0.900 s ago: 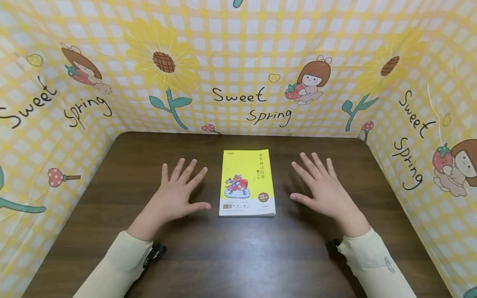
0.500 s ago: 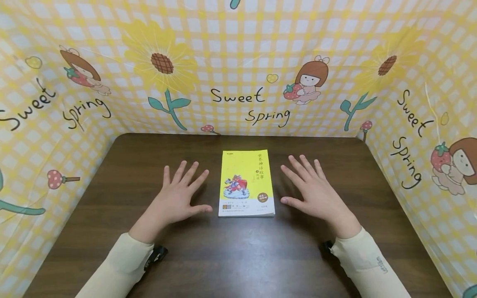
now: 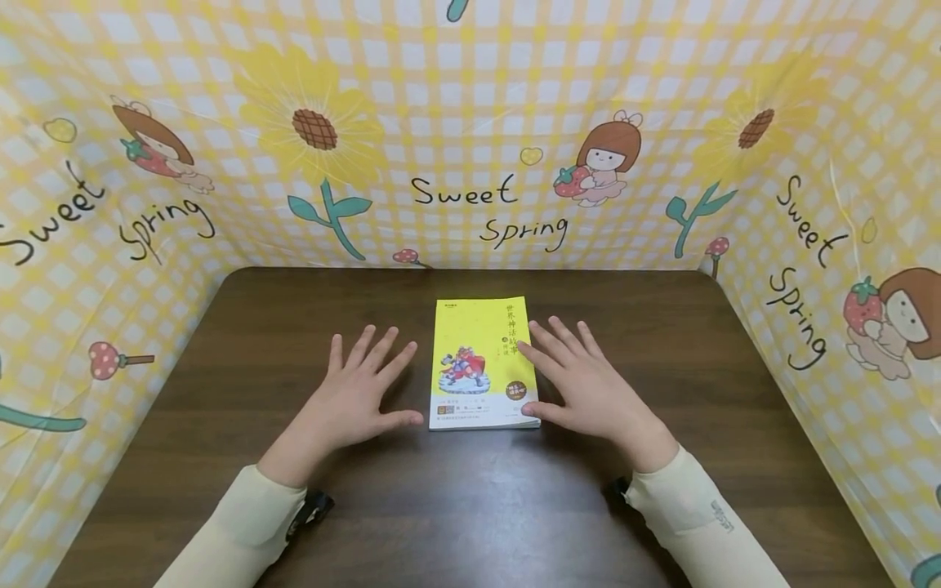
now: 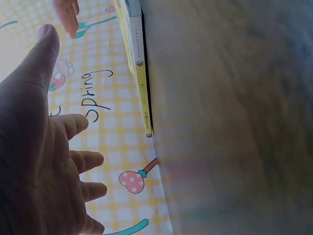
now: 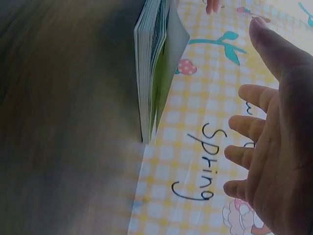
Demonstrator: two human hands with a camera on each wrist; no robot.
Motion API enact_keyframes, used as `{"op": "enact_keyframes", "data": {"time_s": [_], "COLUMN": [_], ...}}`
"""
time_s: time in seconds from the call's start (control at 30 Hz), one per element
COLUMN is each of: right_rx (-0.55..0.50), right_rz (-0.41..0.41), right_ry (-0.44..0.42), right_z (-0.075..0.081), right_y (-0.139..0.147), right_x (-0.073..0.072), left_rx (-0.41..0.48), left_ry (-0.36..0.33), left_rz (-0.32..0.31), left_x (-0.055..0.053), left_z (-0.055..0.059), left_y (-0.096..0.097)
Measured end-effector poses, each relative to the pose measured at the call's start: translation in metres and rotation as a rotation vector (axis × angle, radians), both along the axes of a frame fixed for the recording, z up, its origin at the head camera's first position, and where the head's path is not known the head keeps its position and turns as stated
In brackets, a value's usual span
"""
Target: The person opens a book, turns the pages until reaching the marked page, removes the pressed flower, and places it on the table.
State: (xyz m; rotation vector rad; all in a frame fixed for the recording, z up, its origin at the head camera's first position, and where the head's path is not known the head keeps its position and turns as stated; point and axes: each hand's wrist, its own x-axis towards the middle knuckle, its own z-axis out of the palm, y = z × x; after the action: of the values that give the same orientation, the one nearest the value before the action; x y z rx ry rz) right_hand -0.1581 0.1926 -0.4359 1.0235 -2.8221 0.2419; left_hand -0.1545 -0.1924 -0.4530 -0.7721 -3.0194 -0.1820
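A yellow paperback book (image 3: 478,335) with a white lower band lies flat on the table, its cover facing up. To its left my left hand (image 3: 356,396) hovers with fingers spread, the thumb pointing at the book's lower left corner. My right hand (image 3: 588,392) is spread too; its thumb and index fingertips overlap the book's right edge in the head view. Neither hand holds anything. From the left wrist, the book's spine (image 4: 141,78) shows. In the right wrist view, the page edges (image 5: 149,58) face me and the front cover stands slightly lifted from the pages.
The dark brown wooden table (image 3: 470,506) has rounded far corners. A yellow checked cloth (image 3: 470,106) with sunflowers and "Sweet Spring" lettering hangs along its back and both sides. Black straps (image 3: 310,513) show at the cuffs of the light sleeves.
My right hand has moved left, from apart to over the book's right edge in view. The left hand has shifted slightly right and nearer. The book stays in place as the head view drifts slightly.
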Motion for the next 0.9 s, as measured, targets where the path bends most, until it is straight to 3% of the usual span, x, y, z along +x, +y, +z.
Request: {"op": "enact_keyframes", "data": {"time_s": [0.43,0.63,0.9], "right_rx": [0.048,0.063,0.087], "right_rz": [0.071,0.05,0.015], "right_ry": [-0.137,-0.229,-0.259], "right_z": [-0.01,-0.015,-0.018], "right_y": [-0.023,-0.025,-0.023], "right_x": [0.003,0.003,0.0], "left_rx": [-0.002,0.009,0.048], "left_ry": [0.004,0.003,-0.058], "left_rz": [-0.001,-0.022,-0.083], "left_x": [0.002,0.004,0.006], "left_z": [0.001,-0.001,0.001], "left_y": [0.001,0.001,0.012]}}
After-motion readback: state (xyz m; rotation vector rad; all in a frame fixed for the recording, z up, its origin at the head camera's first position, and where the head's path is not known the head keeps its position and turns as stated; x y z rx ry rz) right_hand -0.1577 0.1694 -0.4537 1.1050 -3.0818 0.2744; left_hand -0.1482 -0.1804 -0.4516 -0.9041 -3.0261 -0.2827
